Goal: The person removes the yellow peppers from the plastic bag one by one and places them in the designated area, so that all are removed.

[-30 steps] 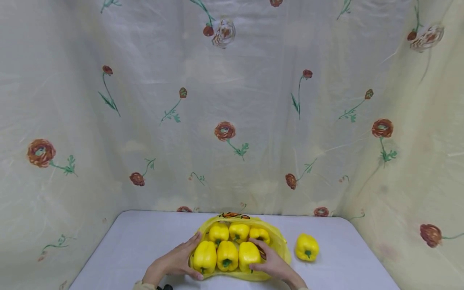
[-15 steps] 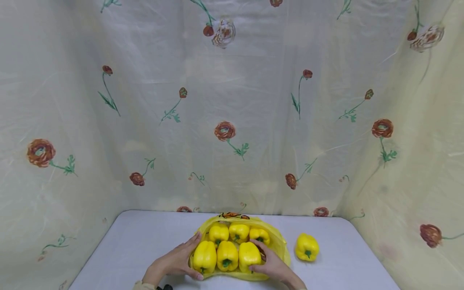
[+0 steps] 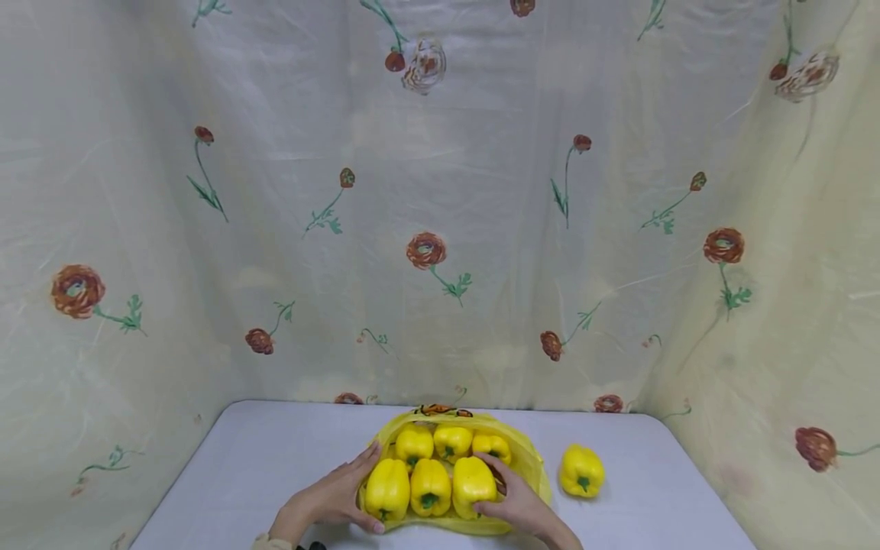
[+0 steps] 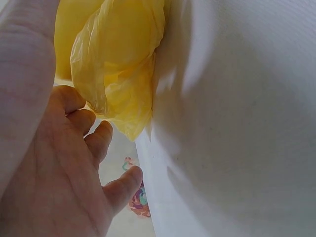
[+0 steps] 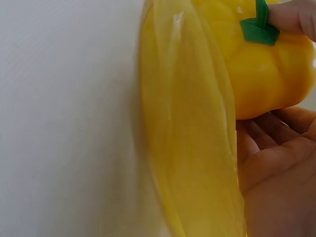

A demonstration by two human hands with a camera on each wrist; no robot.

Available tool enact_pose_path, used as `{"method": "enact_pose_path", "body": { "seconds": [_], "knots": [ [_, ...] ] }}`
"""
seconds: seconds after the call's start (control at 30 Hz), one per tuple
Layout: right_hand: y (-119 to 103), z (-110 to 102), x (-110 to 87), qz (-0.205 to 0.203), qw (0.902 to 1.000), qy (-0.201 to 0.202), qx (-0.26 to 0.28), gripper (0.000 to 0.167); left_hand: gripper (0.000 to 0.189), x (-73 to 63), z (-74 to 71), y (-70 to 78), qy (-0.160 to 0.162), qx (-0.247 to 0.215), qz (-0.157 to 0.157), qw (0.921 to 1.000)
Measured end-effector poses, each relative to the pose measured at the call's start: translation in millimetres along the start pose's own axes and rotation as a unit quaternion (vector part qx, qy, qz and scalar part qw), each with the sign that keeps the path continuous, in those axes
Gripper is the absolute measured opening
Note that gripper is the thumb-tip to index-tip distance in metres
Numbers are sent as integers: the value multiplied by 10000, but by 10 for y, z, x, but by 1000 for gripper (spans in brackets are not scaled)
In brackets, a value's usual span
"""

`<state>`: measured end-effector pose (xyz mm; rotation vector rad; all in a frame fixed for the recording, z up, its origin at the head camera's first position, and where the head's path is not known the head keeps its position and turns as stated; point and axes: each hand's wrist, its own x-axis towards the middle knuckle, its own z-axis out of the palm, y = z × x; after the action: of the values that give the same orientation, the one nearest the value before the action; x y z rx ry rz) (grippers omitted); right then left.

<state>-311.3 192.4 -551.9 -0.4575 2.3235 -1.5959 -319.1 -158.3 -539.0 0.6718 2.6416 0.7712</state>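
Observation:
A yellow plastic bag point(image 3: 531, 467) lies on the table with its mouth toward me, holding several yellow bell peppers in two rows. My left hand point(image 3: 338, 490) rests against the bag's left side, fingers extended, beside the front-left pepper point(image 3: 387, 489). In the left wrist view its fingertips lie at the crumpled bag film point(image 4: 121, 64). The right hand point(image 3: 519, 500) reaches into the bag's right side and grips the front-right bell pepper point(image 3: 473, 481). Seen from the right wrist, the thumb point(image 5: 296, 17) presses beside the green stem point(image 5: 260, 29), and the other fingers lie behind the pepper, partly hidden.
One more yellow bell pepper point(image 3: 581, 471) lies outside the bag, to its right. The white table point(image 3: 275, 435) ends at a flower-printed curtain point(image 3: 481, 321) behind and on both sides. A small dark object point(image 3: 317, 545) shows at the bottom edge by the left wrist.
The front-right pepper has shifted up very slightly in the right hand. Otherwise the hands, the bag and the other peppers stay in place.

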Motion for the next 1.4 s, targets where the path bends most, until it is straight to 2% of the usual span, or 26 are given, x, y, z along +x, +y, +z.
{"method": "enact_pose_path", "body": {
  "seconds": [0.37, 0.9, 1.17, 1.4],
  "knots": [
    [-124, -65, -67, 77, 9998, 116, -110, 88, 122, -10, -5, 4, -11, 7, 21, 10000],
    [-281, -254, -194, -326, 9967, 611, -427, 85, 122, -2, -3, -2, -9, -40, -22, 10000],
    [-330, -388, -286, -312, 9966, 741, -182, 81, 122, -6, 9, 11, -3, 1, 90, 10000],
    [-374, -517, -359, -309, 9936, 1072, -151, 80, 121, -5, 20, -1, -20, -22, 92, 10000]
  ]
}}
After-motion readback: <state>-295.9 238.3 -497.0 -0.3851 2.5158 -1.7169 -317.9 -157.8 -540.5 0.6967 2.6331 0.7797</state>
